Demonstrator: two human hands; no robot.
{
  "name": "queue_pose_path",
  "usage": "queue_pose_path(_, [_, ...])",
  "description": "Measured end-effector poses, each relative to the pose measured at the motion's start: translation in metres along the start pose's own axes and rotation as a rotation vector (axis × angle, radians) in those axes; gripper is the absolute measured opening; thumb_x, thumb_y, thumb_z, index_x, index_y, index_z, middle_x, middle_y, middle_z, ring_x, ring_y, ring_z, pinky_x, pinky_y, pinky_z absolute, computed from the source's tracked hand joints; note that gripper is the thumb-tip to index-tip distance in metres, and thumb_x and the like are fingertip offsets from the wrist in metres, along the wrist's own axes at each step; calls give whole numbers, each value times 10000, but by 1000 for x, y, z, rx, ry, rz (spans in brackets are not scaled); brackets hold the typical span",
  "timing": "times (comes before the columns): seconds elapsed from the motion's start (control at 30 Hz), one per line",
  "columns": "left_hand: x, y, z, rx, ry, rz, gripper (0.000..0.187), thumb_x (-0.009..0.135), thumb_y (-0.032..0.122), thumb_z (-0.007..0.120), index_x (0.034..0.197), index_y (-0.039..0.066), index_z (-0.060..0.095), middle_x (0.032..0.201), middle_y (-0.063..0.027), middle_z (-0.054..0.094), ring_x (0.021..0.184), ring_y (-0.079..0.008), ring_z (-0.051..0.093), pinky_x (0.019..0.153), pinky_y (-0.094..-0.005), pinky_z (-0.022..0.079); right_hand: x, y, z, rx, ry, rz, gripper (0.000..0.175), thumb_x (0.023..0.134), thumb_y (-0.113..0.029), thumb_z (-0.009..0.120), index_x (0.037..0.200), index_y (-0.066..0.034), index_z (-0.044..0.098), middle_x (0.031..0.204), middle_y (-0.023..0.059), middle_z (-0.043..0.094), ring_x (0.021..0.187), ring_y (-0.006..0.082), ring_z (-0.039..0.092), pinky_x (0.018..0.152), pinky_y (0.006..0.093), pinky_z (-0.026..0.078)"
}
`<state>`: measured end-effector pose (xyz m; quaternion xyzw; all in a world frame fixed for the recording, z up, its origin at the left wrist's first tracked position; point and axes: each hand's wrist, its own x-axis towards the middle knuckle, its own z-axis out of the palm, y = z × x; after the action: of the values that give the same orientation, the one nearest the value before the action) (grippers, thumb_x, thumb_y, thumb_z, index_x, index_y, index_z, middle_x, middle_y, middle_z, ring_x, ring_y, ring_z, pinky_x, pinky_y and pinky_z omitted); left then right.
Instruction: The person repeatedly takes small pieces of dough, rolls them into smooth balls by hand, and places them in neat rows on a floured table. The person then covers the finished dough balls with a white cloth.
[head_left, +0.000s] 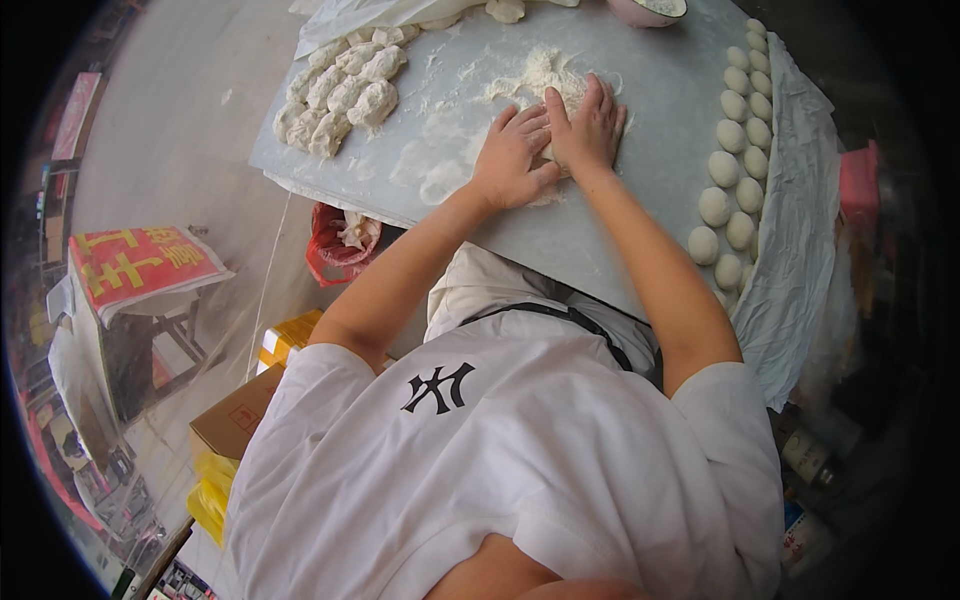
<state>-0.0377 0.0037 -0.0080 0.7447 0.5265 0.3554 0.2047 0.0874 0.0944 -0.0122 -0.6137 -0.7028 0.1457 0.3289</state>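
Observation:
Both my left hand (516, 159) and my right hand (587, 129) are down on the floured tabletop (465, 97), side by side and touching. Between them a bit of pale dough (547, 153) shows; the hands hide most of it. The left thumb and fingers bend around its near side, and the right palm covers its other side. Loose white flour (546, 69) is heaped just beyond the fingertips. To the left lies a cluster of rough, floury dough lumps (345, 91). Smooth round dough balls (723, 169) stand in rows along the right edge.
A whitish sheet (795, 225) hangs over the right edge; another plastic sheet (367, 19) covers part of the far left. A pink bowl (645, 16) with flour sits at the far edge. Below the left side are a red plastic bag (334, 251) and a cardboard box (238, 412).

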Motion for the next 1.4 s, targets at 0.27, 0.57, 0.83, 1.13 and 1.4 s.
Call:
queue_pose_path(0.27, [18,4,5,239,227,-245,375,802,282,650,1136,127,723,1517,-155,393,1456,-424,191,1178,-530,138,39,-2,3,622,-442,-75,550,1011,-420,352,1235,24,588,1309,174,593,1266,364,506,1127,424,312])
queue_pose_path(0.57, [0,12,0,319,166,-81,432,864,355,634,1191,75,669,1379,-143,550,1411,-330,355,1174,-494,213,12,10,-11,-36,-93,-267,620,975,-484,463,1335,20,489,1421,195,486,1330,358,433,1158,445,243])
queue_pose_path(0.83, [-7,5,-1,110,137,-62,425,860,252,635,1225,34,644,1334,-99,604,1400,-278,391,1180,-509,192,0,4,6,26,-105,-185,616,978,-493,444,1339,4,493,1398,207,503,1353,335,408,1151,474,246])
queue_pose_path(1.13, [-4,7,-7,-137,-25,-49,472,808,192,621,1267,84,620,1380,-73,568,1373,-289,423,1168,-552,189,2,-7,2,192,-93,-89,634,966,-507,440,1341,-2,524,1390,201,527,1319,338,464,1144,443,270])
queue_pose_path(1.4, [20,-7,-7,-76,-25,-271,465,829,252,651,1281,148,619,1381,-52,572,1427,-256,353,1178,-542,148,28,-23,25,524,-99,287,594,966,-496,432,1285,-15,568,1310,238,561,1238,368,516,1128,441,294])
